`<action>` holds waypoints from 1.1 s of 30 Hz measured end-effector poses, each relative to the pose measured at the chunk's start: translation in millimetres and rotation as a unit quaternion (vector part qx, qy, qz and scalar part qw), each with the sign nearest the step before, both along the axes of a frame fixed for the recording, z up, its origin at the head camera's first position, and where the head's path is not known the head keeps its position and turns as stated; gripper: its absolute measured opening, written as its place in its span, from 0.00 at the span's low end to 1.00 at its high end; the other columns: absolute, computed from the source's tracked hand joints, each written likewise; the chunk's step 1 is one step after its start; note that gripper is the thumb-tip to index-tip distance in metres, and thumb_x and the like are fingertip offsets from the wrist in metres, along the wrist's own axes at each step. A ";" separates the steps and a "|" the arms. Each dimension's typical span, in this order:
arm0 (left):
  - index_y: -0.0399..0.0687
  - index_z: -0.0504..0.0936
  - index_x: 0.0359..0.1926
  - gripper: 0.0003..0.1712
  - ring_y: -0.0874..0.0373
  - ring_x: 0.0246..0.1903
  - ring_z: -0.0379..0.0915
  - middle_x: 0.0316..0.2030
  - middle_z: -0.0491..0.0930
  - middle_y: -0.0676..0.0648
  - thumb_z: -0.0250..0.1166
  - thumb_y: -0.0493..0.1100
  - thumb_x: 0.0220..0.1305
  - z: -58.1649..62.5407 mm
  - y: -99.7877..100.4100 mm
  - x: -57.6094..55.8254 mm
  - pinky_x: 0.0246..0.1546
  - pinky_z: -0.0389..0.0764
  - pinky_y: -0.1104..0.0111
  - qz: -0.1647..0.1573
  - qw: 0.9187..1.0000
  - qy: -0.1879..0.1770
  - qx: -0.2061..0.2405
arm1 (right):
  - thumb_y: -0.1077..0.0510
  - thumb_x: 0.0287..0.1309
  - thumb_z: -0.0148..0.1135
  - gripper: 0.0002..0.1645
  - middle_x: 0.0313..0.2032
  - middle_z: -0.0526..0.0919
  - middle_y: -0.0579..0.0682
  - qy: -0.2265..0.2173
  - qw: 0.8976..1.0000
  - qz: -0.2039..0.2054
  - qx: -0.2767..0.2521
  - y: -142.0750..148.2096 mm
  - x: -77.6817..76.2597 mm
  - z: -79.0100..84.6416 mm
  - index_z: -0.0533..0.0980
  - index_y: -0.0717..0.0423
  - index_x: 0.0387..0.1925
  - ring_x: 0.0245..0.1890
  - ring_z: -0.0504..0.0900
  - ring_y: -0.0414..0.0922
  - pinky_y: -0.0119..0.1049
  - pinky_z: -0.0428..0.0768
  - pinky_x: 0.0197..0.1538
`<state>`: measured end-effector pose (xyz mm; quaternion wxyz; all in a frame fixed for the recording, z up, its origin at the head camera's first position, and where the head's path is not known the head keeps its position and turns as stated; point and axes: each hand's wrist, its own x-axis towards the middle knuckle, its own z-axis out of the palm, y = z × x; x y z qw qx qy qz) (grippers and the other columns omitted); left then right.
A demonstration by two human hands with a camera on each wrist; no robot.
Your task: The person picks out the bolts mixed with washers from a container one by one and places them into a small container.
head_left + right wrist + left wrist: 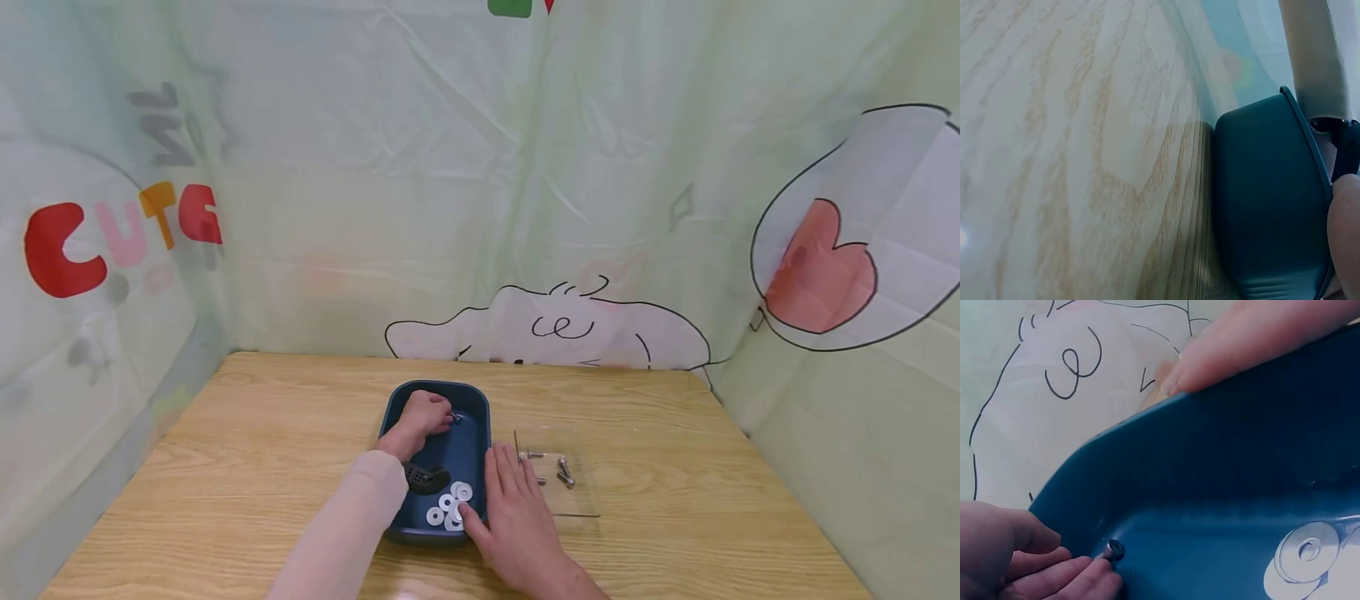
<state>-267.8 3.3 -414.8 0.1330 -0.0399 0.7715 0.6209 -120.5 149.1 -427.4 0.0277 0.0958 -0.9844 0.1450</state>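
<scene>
A dark blue tray (468, 454) stands on the table. My left hand (426, 414) reaches into its far end. In the left wrist view, its fingertips touch a small socket-head screw (1115, 550) on the tray floor, while the thumb stays apart from it. My right hand (517, 517) rests along the tray's right side with fingers straight. Its thumb lies over the rim at the near corner, close to several flat silver washers (459, 510). The right wrist view shows that thumb against the tray's rim (1310, 131).
Right of the tray, a clear sheet (562, 500) lies on the wooden table (675, 492) with several silver screws (565, 468) on it. Thin dark rods (577, 516) lie along its edges. Printed curtains (360, 208) hang behind and beside the table.
</scene>
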 end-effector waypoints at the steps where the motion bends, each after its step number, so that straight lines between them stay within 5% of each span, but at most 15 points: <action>1: 0.29 0.74 0.60 0.20 0.45 0.53 0.80 0.54 0.79 0.33 0.53 0.35 0.72 0.0 1.1 0.1 0.58 0.81 0.56 -0.006 1.000 -0.001 -0.002 | 0.33 0.68 0.49 0.50 0.77 0.51 0.60 -0.003 1.000 -0.001 -0.001 0.1 -0.3 -0.2 0.53 0.64 0.75 0.78 0.47 0.57 0.59 0.49 0.78; 9: 0.32 0.75 0.61 0.20 0.45 0.55 0.79 0.55 0.79 0.35 0.53 0.36 0.73 -0.4 10.8 4.0 0.60 0.80 0.56 -0.046 0.999 -0.005 -0.004 | 0.30 0.67 0.48 0.52 0.78 0.48 0.59 -0.030 0.999 -0.013 0.004 0.5 -2.8 0.1 0.52 0.61 0.76 0.79 0.45 0.56 0.60 0.47 0.79; 20: 0.32 0.76 0.60 0.19 0.47 0.51 0.81 0.52 0.81 0.37 0.54 0.38 0.74 -0.8 14.7 5.2 0.59 0.81 0.57 -0.033 0.999 -0.012 -0.019 | 0.30 0.67 0.48 0.52 0.78 0.48 0.59 -0.040 0.999 -0.010 -0.005 -0.4 -2.4 1.7 0.52 0.61 0.76 0.79 0.45 0.56 0.60 0.46 0.79; 33: 0.32 0.82 0.51 0.15 0.49 0.42 0.85 0.42 0.85 0.38 0.58 0.38 0.72 3.0 14.5 11.5 0.50 0.86 0.63 -0.081 0.996 -0.023 -0.035 | 0.30 0.66 0.49 0.52 0.78 0.49 0.59 -0.033 0.999 -0.010 -0.003 -0.1 -2.5 0.8 0.52 0.61 0.76 0.79 0.46 0.56 0.60 0.47 0.79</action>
